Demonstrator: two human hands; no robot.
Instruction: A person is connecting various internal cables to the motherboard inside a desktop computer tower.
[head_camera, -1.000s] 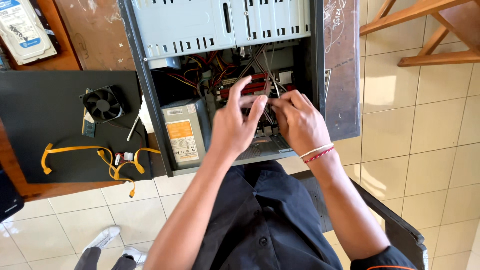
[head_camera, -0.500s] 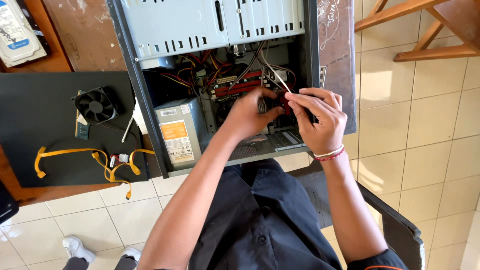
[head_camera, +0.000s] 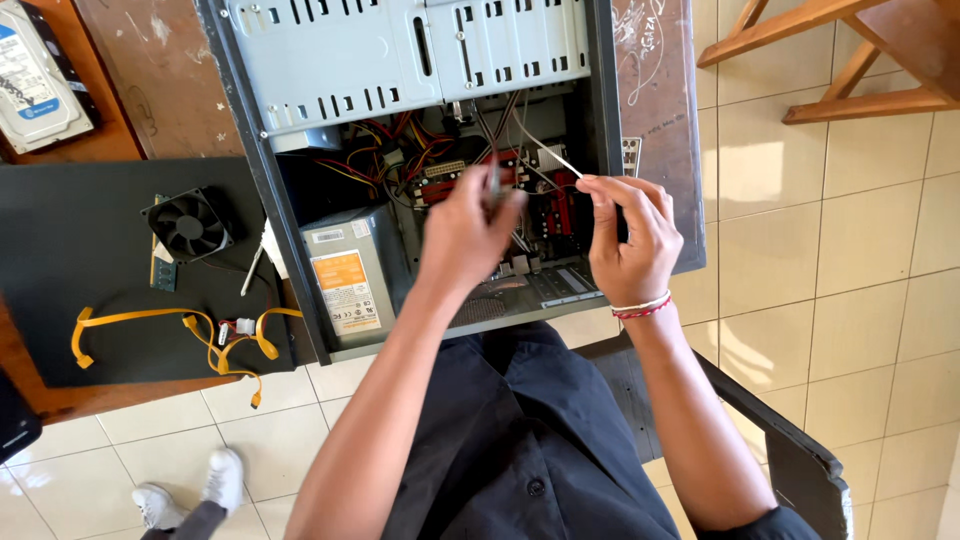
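An open grey computer case (head_camera: 430, 60) lies on its side in front of me, with red, yellow and black wiring over a red board. My left hand (head_camera: 465, 235) reaches into the case, fingers closed around a grey cable (head_camera: 493, 180); the hand is motion-blurred. My right hand (head_camera: 630, 240), with a white and a red band at the wrist, pinches a thin pale wire (head_camera: 548, 148) that runs up and left into the wiring. A grey power supply (head_camera: 350, 275) with an orange label sits left of my left hand.
A black panel (head_camera: 80, 290) at the left carries a loose black fan (head_camera: 187, 225) and yellow flat cables (head_camera: 170, 330). A hard drive (head_camera: 30, 80) lies on the wooden table at top left. Wooden furniture (head_camera: 850, 50) stands top right. Another person's white shoes (head_camera: 185, 495) show bottom left.
My hands have drawn apart. The right hand moved right and up, pulling the thin wire taut. The left hand shifted up over the board.
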